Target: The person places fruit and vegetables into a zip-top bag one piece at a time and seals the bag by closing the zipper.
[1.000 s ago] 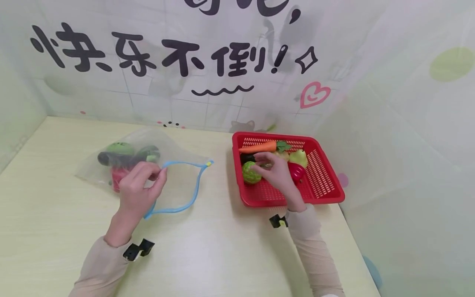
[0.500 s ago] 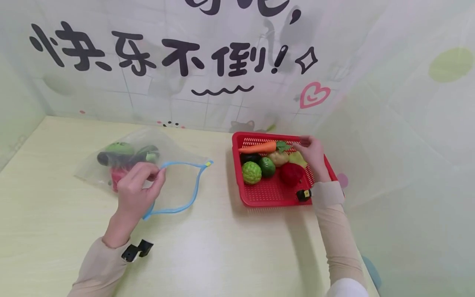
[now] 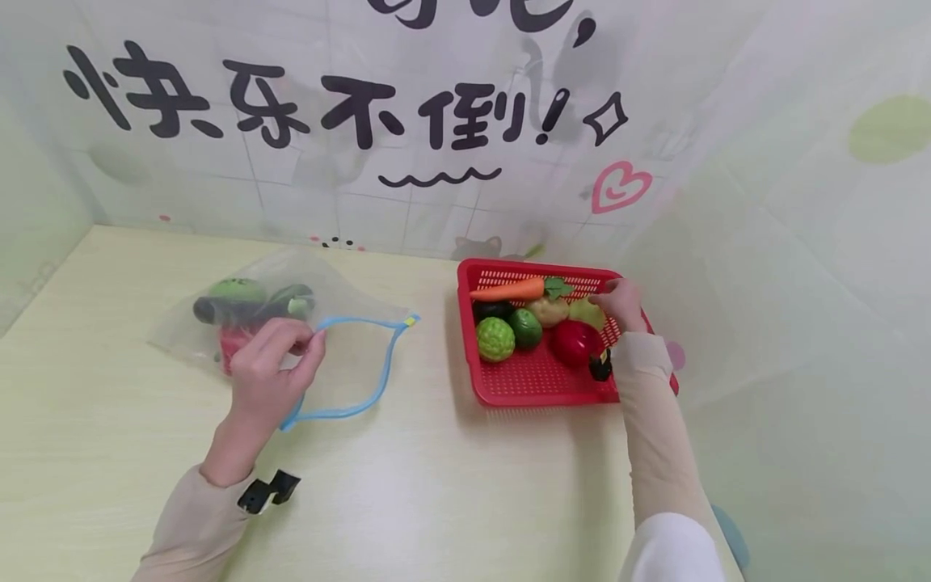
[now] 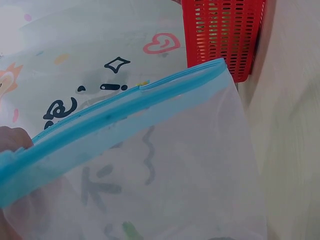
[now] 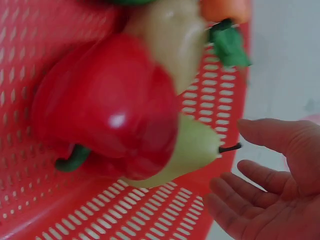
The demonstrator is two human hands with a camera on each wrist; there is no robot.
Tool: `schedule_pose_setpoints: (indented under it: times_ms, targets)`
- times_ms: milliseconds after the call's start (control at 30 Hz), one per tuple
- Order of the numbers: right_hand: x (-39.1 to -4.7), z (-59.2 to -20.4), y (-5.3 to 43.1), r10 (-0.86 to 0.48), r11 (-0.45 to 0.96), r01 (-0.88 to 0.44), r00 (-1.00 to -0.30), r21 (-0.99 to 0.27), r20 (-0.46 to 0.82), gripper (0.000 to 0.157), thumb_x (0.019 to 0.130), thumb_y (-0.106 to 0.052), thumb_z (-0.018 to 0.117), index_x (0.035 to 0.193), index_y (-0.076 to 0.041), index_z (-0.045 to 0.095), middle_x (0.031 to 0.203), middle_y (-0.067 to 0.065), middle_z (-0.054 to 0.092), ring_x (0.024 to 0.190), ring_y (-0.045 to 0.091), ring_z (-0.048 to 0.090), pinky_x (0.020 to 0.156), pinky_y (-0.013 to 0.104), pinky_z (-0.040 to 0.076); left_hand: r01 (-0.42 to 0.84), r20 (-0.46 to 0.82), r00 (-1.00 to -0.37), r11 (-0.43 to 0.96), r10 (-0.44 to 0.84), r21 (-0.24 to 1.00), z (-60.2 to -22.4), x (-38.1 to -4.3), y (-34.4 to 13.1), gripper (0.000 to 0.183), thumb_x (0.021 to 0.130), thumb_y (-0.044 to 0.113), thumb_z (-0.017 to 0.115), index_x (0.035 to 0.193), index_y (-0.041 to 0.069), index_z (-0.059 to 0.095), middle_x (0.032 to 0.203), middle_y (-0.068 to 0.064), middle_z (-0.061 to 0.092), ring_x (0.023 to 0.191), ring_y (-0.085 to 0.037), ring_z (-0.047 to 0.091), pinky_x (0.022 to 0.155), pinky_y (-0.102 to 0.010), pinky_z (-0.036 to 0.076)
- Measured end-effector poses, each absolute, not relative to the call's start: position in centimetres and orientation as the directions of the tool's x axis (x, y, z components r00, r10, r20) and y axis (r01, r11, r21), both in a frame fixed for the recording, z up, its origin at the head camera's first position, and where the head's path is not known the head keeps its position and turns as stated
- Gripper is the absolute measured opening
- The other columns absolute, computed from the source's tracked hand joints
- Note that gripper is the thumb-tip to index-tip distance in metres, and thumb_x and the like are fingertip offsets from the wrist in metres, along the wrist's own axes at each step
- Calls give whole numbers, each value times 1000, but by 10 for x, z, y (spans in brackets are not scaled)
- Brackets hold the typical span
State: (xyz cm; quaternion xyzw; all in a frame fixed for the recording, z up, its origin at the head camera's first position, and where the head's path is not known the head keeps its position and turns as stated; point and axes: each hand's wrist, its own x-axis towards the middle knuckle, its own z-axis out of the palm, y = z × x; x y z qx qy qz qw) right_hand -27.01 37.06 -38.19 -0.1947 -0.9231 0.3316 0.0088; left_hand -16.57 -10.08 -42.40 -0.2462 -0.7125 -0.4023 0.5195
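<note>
My left hand (image 3: pixel 265 372) pinches the blue zip rim of a clear zip bag (image 3: pixel 342 279), which lies on the table with its mouth spread. Through the film show a green round thing, a dark long one and a red one. At the right side of the red basket (image 3: pixel 502 396), my right hand (image 3: pixel 624 303) reaches in at the pear (image 3: pixel 586 314). In the right wrist view its thumb is close to the stem of the pear, with the other fingers extended and parted below; nothing is held. A red bell pepper (image 5: pixel 107 105) partly covers the pear.
Also in the basket are a carrot (image 3: pixel 509 289), a potato (image 3: pixel 547 311), a dark eggplant-like thing (image 3: pixel 493 309), a smooth green fruit (image 3: pixel 525 328) and a bumpy green one (image 3: pixel 495 339). A printed wall sheet (image 3: pixel 407 218) stands behind the table.
My right hand has moved right, from above the basket's middle to its right side, and has lowered towards the pear. The left hand and bag have stayed in place.
</note>
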Motion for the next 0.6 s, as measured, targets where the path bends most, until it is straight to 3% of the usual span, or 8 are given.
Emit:
schedule_pose_setpoints:
  times_ms: [267,600]
  targets:
    - [-275,-395,375,372,738,402,-913,-542,-170,50,89,-16,61,130,8,45,130,27,47,113,37,46,97,48,43,770,942,-331,559,-62,308,-425,-166,-101,39,91,28,56,65,-2,58,61,-9,56,50,-22,53,54,-21,45]
    - [-274,-399,375,348,785,340,-934,-519,-85,39,92,-16,57,123,8,54,120,26,55,102,33,52,90,45,48,774,944,-323,553,-72,307,-425,-166,-101,38,91,26,56,65,-2,58,61,-9,56,50,-22,52,54,-20,44]
